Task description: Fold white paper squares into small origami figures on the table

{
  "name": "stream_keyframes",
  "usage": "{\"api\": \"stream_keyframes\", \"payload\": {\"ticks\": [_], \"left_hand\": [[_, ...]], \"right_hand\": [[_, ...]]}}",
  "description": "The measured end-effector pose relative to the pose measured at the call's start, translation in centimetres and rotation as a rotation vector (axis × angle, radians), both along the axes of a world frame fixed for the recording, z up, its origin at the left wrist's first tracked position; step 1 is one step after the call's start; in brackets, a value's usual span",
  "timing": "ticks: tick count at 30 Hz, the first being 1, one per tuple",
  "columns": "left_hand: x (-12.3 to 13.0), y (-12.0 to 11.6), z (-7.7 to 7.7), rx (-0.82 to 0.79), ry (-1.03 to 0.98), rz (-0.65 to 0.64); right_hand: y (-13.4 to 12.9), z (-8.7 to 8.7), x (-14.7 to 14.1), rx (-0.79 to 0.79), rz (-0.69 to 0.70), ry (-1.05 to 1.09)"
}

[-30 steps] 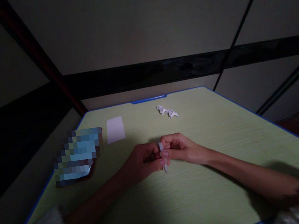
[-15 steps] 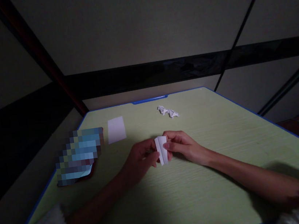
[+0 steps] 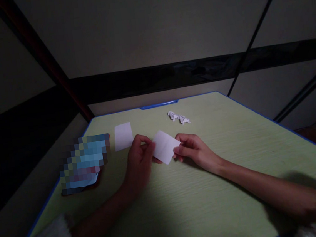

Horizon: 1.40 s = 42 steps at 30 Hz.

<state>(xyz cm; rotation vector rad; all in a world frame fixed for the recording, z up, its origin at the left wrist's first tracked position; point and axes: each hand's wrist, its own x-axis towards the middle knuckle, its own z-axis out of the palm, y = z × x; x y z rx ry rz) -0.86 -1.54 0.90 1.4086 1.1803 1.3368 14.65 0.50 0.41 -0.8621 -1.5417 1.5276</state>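
Observation:
A small white sheet of paper (image 3: 165, 148) is held above the table, turned so that one corner points toward me. A faint crease runs across its face. My left hand (image 3: 140, 157) pinches its left corner between thumb and fingers. At the opposite corner my right hand (image 3: 195, 150) grips it in the same way, thumb on top. The fingertips under the paper are partly hidden. Beyond my hands, two small folded white paper figures (image 3: 179, 117) lie close together on the table.
Another white paper sheet (image 3: 123, 136) lies flat, left of centre. Near the left edge rests a flat device (image 3: 89, 162) with a blurred-out screen and dark red rim. The pale green table (image 3: 229, 198) has a blue edge, and cabinet panels (image 3: 146, 30) stand behind it.
The paper, narrow with its sides folded in before, is now opened out into a diamond shape. My left hand has moved up and left, while the right has barely shifted.

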Motion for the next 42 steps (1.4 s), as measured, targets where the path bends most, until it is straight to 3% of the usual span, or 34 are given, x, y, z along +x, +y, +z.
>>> {"api": "stream_keyframes", "payload": {"ticks": [7,18,31,42], "left_hand": [[0.11,0.04,-0.29,-0.059,0.022,-0.167],[-0.06,-0.05,0.06,-0.090,0.092,-0.017],[-0.03,-0.12,0.02,-0.104,0.081,-0.027],[0.04,0.31,-0.20,-0.217,0.043,-0.255]], "right_hand": [[-0.13,0.27,-0.08,0.075,0.043,-0.064],[-0.71,0.48,-0.34,0.049,0.107,-0.064],[-0.56,0.46,-0.35,0.029,0.109,-0.068],[-0.36,0.29,-0.14,0.142,-0.138,-0.027]]}}
